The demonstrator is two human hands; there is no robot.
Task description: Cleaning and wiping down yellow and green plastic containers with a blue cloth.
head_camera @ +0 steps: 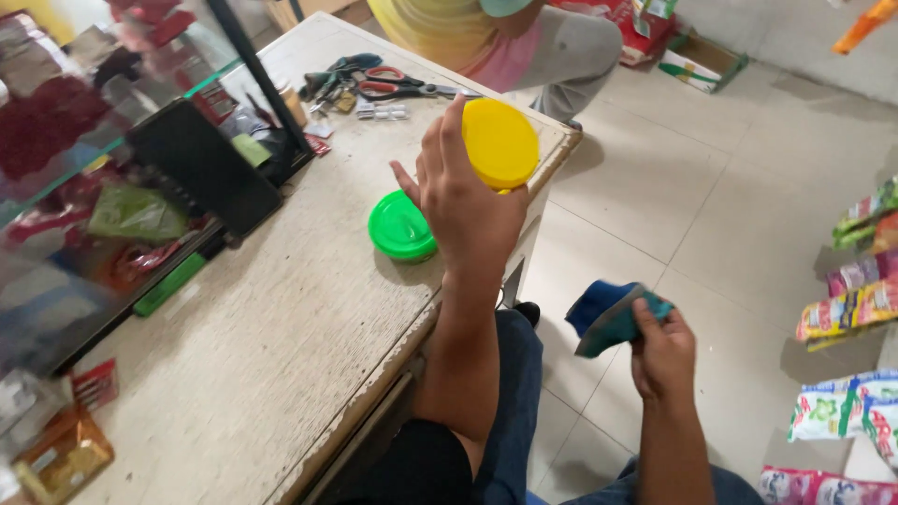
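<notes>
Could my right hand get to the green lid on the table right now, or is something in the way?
Probably not directly. The right hand is off the table's edge, gripping a blue cloth, and the left hand with its yellow lid hangs between it and the green lid.

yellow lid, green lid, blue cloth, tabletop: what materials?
Yellow lid in left hand: likely smooth moulded plastic, uniform colour. Green lid: glossy plastic, shows highlights. Blue cloth in right hand: soft folded fabric. Tabletop: looks like worn wood-grain laminate, edge chipped.
</notes>
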